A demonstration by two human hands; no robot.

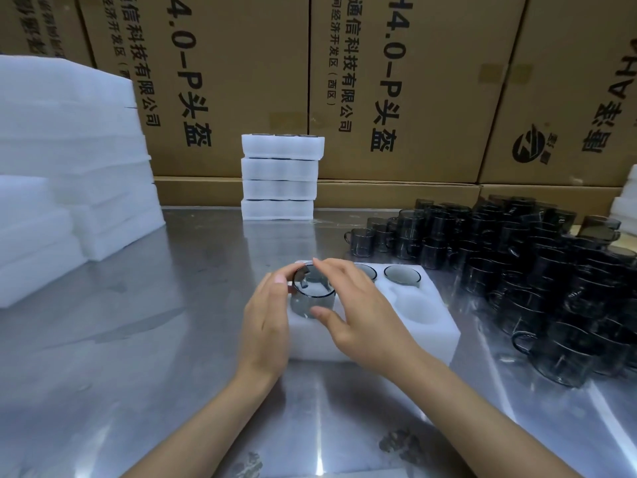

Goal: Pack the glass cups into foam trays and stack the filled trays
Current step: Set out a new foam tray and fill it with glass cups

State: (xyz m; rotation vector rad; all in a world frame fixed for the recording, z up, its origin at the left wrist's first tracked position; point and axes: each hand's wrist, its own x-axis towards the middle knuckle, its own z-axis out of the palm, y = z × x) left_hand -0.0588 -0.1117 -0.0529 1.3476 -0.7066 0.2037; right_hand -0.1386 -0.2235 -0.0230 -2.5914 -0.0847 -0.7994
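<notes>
Both hands, left hand (267, 317) and right hand (358, 312), gripped one cup (312, 294) entering a part-filled foam tray (434, 334); four filled trays (280, 177) stacked, many loose cups (537, 267) left.

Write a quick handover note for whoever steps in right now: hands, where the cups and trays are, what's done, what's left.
Left hand and right hand: both hold one smoky grey glass cup, tilted, over the near-left pocket of the white foam tray on the steel table.
Tray: two cups seated in the far row; the near-right pocket is empty.
Done: four filled trays stacked at the back.
Left: seat this cup, fill the remaining pockets, stack the tray. Loose cups wait to the right, spare foam to the left.
</notes>
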